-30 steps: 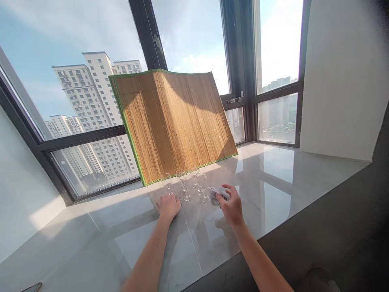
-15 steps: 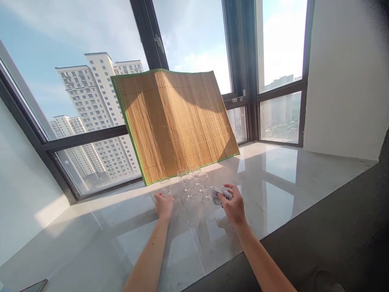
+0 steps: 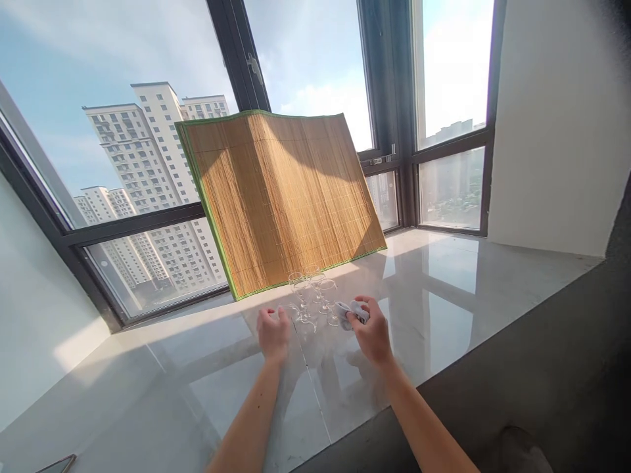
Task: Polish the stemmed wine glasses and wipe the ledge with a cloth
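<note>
My left hand (image 3: 273, 332) is closed around a stemmed wine glass (image 3: 303, 320), which is tipped over sideways with its bowl pointing right. Its thin clear outline is hard to follow against the shiny tiles. My right hand (image 3: 372, 332) grips a bunched grey-white cloth (image 3: 351, 313), fingers wrapped round it, just right of the glasses. Between and beyond the hands, several more clear wine glasses (image 3: 326, 290) stand upright in a close group. The cloth is near the foot of the closest standing glass; whether they touch I cannot tell.
A bamboo mat (image 3: 286, 203) with green edging leans against the window frame (image 3: 394, 131) behind the glasses. Glossy tiles (image 3: 221, 401) cover the sill, which ends at a dark front edge. A dark-rimmed object (image 3: 62, 465) shows at the bottom left corner.
My left hand has turned and moved slightly right, and its glass has gone from upright to tipped sideways. My right hand with the cloth has shifted a little left.
</note>
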The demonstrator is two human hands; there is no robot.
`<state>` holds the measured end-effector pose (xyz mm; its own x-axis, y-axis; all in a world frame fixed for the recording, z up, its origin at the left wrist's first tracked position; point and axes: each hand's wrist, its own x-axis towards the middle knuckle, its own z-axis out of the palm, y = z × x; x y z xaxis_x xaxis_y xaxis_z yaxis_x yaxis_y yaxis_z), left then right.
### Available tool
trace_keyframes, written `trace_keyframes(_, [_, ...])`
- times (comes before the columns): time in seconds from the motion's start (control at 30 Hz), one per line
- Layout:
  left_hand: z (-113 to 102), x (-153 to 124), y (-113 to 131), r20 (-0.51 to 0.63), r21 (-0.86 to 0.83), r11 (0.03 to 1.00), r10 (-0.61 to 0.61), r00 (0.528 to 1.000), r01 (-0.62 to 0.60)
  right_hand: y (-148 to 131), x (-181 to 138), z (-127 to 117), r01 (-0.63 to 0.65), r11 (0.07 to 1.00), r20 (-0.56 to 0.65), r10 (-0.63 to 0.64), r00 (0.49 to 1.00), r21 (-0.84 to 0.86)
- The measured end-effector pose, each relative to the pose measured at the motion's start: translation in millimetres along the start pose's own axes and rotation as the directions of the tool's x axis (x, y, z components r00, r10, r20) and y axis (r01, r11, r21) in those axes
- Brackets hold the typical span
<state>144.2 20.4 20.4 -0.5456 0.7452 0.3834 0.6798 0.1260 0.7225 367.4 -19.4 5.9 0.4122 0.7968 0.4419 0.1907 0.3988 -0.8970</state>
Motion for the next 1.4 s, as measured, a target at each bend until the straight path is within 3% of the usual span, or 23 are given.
trace_keyframes(0.1, [2.3, -8.0, 1.9, -0.028, 0.078, 0.986, 0.149, 0.988, -0.146, -0.3, -5.2, 8.0, 0.107, 0.990, 0.104, -0.097, 0.990, -0.095])
trace_keyframes(0.2, [9.8, -11.0, 1.7, 0.149, 0.119, 0.937, 0.310, 0.939, -0.328, 0.5, -9.7, 13.5, 0.186, 0.968, 0.239, -0.142, 0.961, -0.172])
trace_keyframes(0.3, [16.1, -8.8, 0.0, 0.313, 0.113, 0.933, 0.294, 0.903, -0.343, 1.6, -10.9, 13.0, 0.185, 0.965, 0.292, -0.125, 0.948, -0.188])
trace_keyframes(0.43, [11.9, 0.2, -4.0, 0.384, 0.098, 0.942, 0.262, 0.885, -0.321, 4.0, -8.1, 7.9, 0.144, 0.977, 0.285, -0.094, 0.954, -0.159])
trace_keyframes(0.6, [-4.2, 4.9, -6.4, 0.537, 0.079, 0.921, 0.283, 0.794, -0.382, 7.7, -4.7, 5.2, 0.113, 0.987, 0.247, -0.082, 0.966, -0.114])
trace_keyframes(0.7, [-11.6, 1.2, 0.1, 0.561, 0.010, 0.920, 0.318, 0.765, -0.391, 6.3, -3.3, 3.8, 0.109, 0.990, 0.208, -0.087, 0.974, -0.092])
trace_keyframes(0.83, [-21.9, -2.9, 16.4, 0.523, -0.168, 0.944, 0.331, 0.785, -0.285, 2.1, 0.7, -2.8, 0.039, 0.999, 0.056, -0.040, 0.998, 0.025])
trace_keyframes(0.93, [-27.8, -6.8, 27.0, 0.543, -0.419, 0.901, 0.351, 0.763, -0.117, 2.1, 5.6, -9.6, -0.050, 0.988, -0.134, 0.069, 0.989, 0.144])
trace_keyframes(1.03, [-28.2, -15.7, 33.6, 0.584, -0.653, 0.739, 0.350, 0.732, 0.168, 4.9, 9.5, -13.4, -0.126, 0.963, -0.214, 0.179, 0.960, 0.238])
trace_keyframes(1.17, [-21.5, -33.5, 38.7, 0.667, -0.722, 0.510, 0.335, 0.665, 0.467, 9.0, 10.2, -13.5, -0.144, 0.948, -0.219, 0.211, 0.953, 0.284])
trace_keyframes(1.27, [-11.9, -45.4, 40.0, 0.680, -0.726, 0.489, 0.410, 0.608, 0.483, 11.9, 10.9, -17.4, -0.113, 0.958, -0.260, 0.183, 0.948, 0.262])
trace_keyframes(1.4, [3.6, -52.1, 37.7, 0.673, -0.710, 0.570, 0.374, 0.638, 0.414, 18.3, 14.7, -30.5, -0.091, 0.969, -0.325, 0.164, 0.931, 0.229])
